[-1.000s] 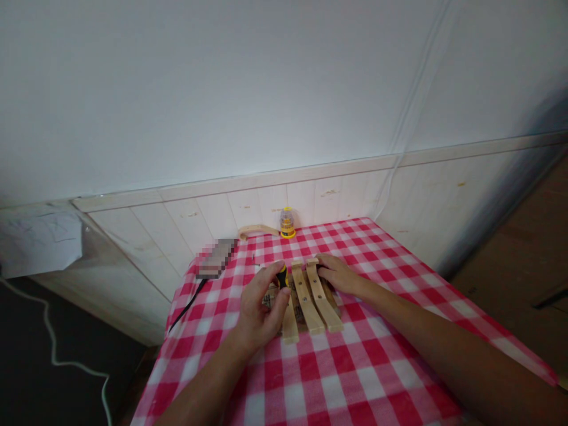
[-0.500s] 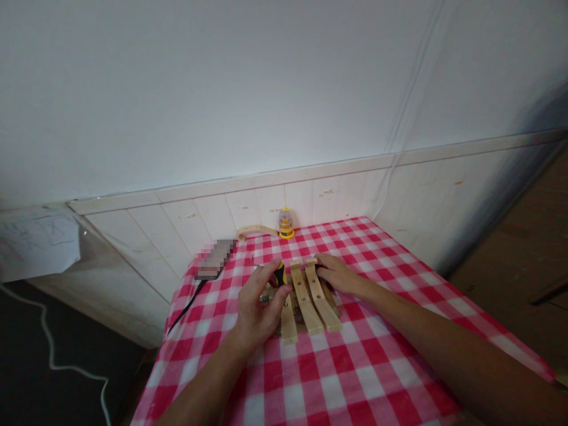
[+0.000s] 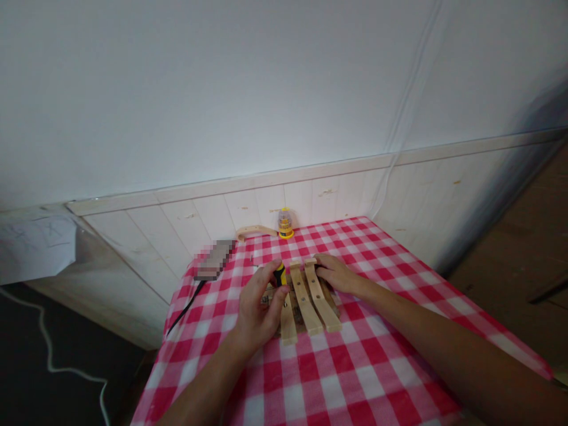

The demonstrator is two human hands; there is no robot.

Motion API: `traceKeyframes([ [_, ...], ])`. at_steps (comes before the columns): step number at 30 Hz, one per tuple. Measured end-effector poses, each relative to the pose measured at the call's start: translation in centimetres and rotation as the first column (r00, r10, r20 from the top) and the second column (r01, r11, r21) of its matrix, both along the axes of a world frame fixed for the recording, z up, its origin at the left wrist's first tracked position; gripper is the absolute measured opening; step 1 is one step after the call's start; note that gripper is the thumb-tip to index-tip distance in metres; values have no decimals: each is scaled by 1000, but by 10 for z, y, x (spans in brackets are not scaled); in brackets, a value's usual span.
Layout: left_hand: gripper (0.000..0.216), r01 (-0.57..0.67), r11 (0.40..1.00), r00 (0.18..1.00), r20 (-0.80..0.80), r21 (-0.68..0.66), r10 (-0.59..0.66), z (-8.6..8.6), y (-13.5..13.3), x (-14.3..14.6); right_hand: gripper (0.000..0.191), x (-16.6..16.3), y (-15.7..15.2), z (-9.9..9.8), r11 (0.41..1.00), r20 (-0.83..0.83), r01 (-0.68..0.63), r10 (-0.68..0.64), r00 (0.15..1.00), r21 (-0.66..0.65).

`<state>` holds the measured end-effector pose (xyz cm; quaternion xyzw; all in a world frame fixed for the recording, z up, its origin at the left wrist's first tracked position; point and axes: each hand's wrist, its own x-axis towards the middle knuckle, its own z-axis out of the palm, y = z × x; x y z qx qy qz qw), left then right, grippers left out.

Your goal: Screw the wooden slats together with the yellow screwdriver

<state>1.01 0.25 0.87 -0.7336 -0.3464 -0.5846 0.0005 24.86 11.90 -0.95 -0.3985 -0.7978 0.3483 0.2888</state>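
Observation:
My left hand (image 3: 260,299) is closed around a black-and-yellow screwdriver (image 3: 280,275), held upright over the leftmost of three pale curved wooden hooks (image 3: 288,325). Its tip is hidden behind my fingers and the hook. The middle hook (image 3: 302,302) and the right hook (image 3: 322,299) lie side by side across a dark wooden board (image 3: 331,293), each with two dark screw holes or screw heads. My right hand (image 3: 335,273) grips the board's far right side beside the right hook, its fingertips partly hidden.
A red-and-white checked cloth (image 3: 355,367) covers the table. Against the wall stand a loose wooden hook (image 3: 257,229) and a yellow-based clear bit case (image 3: 285,225). A blurred-out flat device (image 3: 215,260) with a black strap lies at the left edge. A small screw (image 3: 251,258) is nearby.
Almost nothing differs. The screwdriver's handle has turned slightly in my left hand, and the view has shifted a little; my right hand stays on the board.

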Motion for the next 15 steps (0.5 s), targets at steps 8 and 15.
traceKeyframes([
  [8,49,27,992,992,128,-121,-12,-10,2,-1,14,-1,-3,5,1000,-30,16,-16,999,18],
  [15,61,104,981,836,549,-164,3,-3,8,11,12,-1,-1,-4,945,-148,303,-284,947,121],
])
